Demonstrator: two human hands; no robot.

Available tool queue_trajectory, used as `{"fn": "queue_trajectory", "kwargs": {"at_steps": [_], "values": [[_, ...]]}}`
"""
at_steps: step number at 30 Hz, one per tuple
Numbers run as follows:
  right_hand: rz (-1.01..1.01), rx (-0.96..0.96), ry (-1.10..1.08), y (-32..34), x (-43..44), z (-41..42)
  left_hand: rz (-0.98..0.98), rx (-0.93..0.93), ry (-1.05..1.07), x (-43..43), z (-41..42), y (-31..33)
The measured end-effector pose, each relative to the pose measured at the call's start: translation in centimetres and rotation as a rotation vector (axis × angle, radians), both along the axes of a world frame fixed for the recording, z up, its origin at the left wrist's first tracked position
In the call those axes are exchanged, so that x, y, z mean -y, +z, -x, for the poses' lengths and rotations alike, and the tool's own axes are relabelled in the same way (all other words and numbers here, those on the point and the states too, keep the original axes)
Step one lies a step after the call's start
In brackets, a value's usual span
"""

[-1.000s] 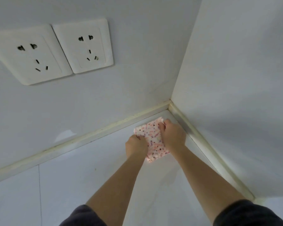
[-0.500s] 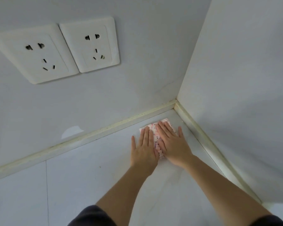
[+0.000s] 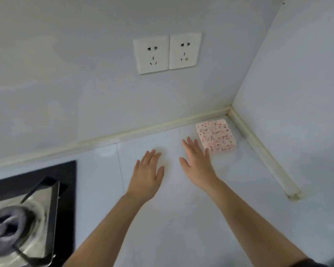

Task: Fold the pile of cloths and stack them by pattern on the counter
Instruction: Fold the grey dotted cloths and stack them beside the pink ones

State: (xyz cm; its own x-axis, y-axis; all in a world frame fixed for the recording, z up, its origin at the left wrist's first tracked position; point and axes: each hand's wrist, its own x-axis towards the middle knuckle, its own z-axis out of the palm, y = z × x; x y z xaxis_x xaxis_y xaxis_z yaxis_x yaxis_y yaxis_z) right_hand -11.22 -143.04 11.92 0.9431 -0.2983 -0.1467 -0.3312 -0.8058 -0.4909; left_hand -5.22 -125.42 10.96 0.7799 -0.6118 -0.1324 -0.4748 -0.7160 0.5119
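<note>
A folded pink-speckled cloth lies flat on the white counter, tucked into the back right corner where the two walls meet. My right hand is spread with straight fingers just left of the cloth and below it, its fingertips close to the cloth's near left corner. My left hand is spread the same way further left, over bare counter. Neither hand holds anything.
A black gas hob with a blurred burner fills the lower left. Two white wall sockets sit on the back wall. A cream sealing strip runs along both walls.
Both hands pressed the folded cloth flat in the corner, then lifted off and drew back to the left. The view swung left, bringing the hob into sight.
</note>
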Motion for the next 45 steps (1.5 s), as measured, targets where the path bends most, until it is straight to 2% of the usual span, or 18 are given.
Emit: {"fn": "queue_trajectory", "kwargs": {"at_steps": [3,10,16,20,27,35,40,45], "values": [[-0.129,-0.005,0.012,0.5,-7.4,2.9,0.096,0.013,0.083,-7.4,3.7,1.8],[-0.237,0.037,0.135,3.0,-25.4,9.6,0.245,0.123,0.295,-25.9,13.1,4.8],[-0.263,0.104,0.289,5.7,-41.4,15.0,0.204,0.189,0.450,-43.1,22.4,3.6],[-0.260,0.090,0.420,7.3,-50.6,16.3,0.208,0.248,0.569,-51.5,25.1,4.4],[-0.224,0.017,0.585,8.0,-60.2,15.1,0.244,0.289,0.703,-60.4,25.1,5.5],[-0.282,0.021,0.692,5.9,-71.5,7.8,0.188,0.289,0.787,-72.3,19.6,5.4],[-0.301,-0.048,0.775,5.0,-80.5,1.8,0.133,0.252,0.856,-80.7,15.7,5.4],[-0.305,-0.108,0.900,4.9,-89.1,-1.6,0.097,0.165,1.018,-88.8,14.7,3.9]]}}
